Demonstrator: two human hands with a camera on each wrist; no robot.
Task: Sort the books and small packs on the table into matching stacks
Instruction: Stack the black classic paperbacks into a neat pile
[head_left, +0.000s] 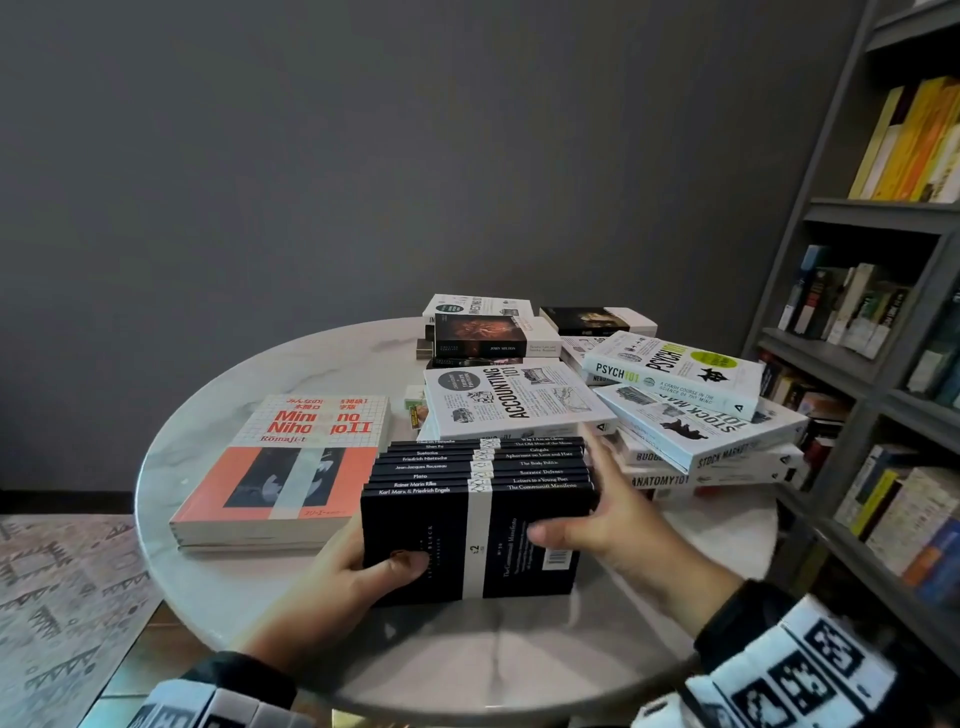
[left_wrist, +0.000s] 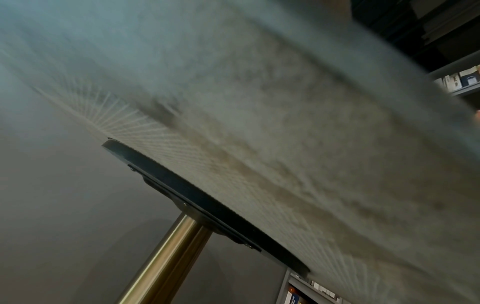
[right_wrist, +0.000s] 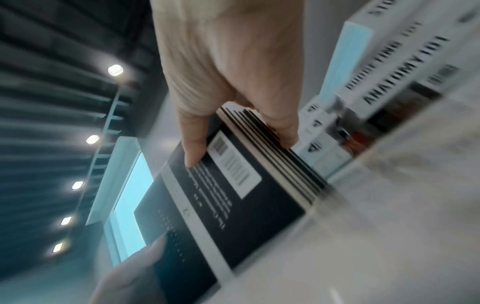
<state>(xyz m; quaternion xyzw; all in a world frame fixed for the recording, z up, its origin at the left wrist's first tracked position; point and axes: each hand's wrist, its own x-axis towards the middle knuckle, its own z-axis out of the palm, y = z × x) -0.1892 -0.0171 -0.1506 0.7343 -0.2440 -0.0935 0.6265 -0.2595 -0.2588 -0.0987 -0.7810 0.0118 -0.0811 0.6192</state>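
Head view: both hands hold a set of thin black paperbacks with white spine bands (head_left: 478, 499), stood on edge near the front of the round white marble table (head_left: 218, 587). The left hand (head_left: 358, 571) grips the set's left end, thumb curled over the front cover. The right hand (head_left: 608, 514) grasps the right end, thumb on the cover beside the barcode, fingers reaching behind. Just left of the set lies a red-and-white Japanese textbook (head_left: 291, 462), flat on other books. Behind the set sits a white "Accounting 101" hardback (head_left: 514, 400), and to the right a loose, skewed heap of white "101" hardbacks (head_left: 696, 415). Farther back are dark paperbacks with white spines (head_left: 493, 335). A grey bookshelf (head_left: 883, 291) stands at the right.

Left wrist view: blurred; it shows the pale underside of the table (left_wrist: 285, 123), a black mounting plate (left_wrist: 197, 201) and a brass-coloured leg (left_wrist: 166, 261). The left hand itself cannot be made out here.

Right wrist view: the right hand (right_wrist: 233, 82) clasps the black paperbacks (right_wrist: 233, 205), thumb on the cover, fingers behind the page edges. The white hardbacks (right_wrist: 384, 72) lie just beyond. The left hand's thumb (right_wrist: 135, 273) rests on the cover's near end.
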